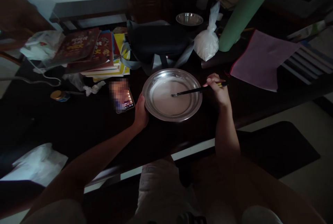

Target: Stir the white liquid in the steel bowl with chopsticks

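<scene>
A round steel plate (156,77) holding a whitish liquid sits on the dark table in front of me. My left hand (141,113) grips the plate's left rim. My right hand (217,89) is closed on dark chopsticks (194,91) with yellow ends. Their tips rest in the liquid near the plate's middle.
A lit phone (125,98) lies left of the plate. Behind are stacked books (96,52), a dark bag (158,42), a knotted plastic bag of white powder (207,43), a small steel bowl (189,19), a green bottle (246,9) and a pink folder (262,59). White bags lie at left.
</scene>
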Available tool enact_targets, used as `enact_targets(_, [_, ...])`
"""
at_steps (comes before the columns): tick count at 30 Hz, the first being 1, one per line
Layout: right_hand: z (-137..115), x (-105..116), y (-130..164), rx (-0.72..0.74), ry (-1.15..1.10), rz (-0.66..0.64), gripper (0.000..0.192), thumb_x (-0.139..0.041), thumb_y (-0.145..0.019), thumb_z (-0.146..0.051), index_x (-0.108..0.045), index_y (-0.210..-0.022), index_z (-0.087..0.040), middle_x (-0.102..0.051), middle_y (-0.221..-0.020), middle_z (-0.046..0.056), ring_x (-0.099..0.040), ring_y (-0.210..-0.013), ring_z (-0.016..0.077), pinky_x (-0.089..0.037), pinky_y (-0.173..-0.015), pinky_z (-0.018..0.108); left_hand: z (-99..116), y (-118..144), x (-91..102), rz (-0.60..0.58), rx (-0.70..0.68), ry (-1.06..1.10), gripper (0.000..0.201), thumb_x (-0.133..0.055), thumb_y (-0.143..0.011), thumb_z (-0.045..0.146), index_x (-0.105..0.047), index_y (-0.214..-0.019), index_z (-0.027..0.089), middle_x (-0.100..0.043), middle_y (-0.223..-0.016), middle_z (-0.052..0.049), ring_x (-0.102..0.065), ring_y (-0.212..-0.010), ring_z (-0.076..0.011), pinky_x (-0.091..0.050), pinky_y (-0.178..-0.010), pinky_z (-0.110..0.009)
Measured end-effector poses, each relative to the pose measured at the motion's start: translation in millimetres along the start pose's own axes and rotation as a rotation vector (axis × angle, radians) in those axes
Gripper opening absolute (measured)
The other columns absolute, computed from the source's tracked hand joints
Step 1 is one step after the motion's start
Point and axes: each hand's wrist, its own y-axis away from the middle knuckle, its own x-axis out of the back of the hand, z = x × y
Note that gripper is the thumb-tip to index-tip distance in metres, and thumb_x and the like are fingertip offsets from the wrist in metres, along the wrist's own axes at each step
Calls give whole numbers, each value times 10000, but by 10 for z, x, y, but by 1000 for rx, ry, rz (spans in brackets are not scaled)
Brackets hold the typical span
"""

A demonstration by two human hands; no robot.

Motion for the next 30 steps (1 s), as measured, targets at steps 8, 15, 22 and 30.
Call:
enact_targets(8, [18,7,-18,6,15,-6,759,-914,-867,-1060,-772,-660,-344,-691,-891,44,-709,-1079,327,-593,-1231,633,-16,-23,41,6,-1,-8,706,-790,-1110,899,-941,-1457,304,-916,-1668,-103,-763,-1709,-395,-551,-1535,-568])
enact_targets(15, [34,4,-1,12,-2,-80,690,-963,-916,-935,-760,-661,-327,-706,-920,40,-732,-1093,317,-623,-1187,608,-39,-21,51,31,15,-11,694,-776,-1120,893,-930,-1469,312,-895,-1711,-103,-760,-1715,-390,-564,-1528,-576])
enact_targets(22, [41,2,-4,12,-23,-74,721,-950,-901,-969,-741,-634,-333,-685,-895,39,-718,-1067,316,-619,-1161,603,-56,-23,40,27,-6,-20,704,-763,-1123,900,-929,-1471,311,-903,-1679,-112,-767,-1700,-385,-552,-1528,-559])
enact_targets(30, [-3,3,6,-3,-28,-58,696,-937,-870,-1007,-823,-687,-346,-694,-896,32,-712,-1063,311,-608,-1132,579,-50,-7,49,1,-1,-9,742,-771,-1115,919,-914,-1516,312,-903,-1675,-120,-781,-1674,-394,-600,-1481,-558])
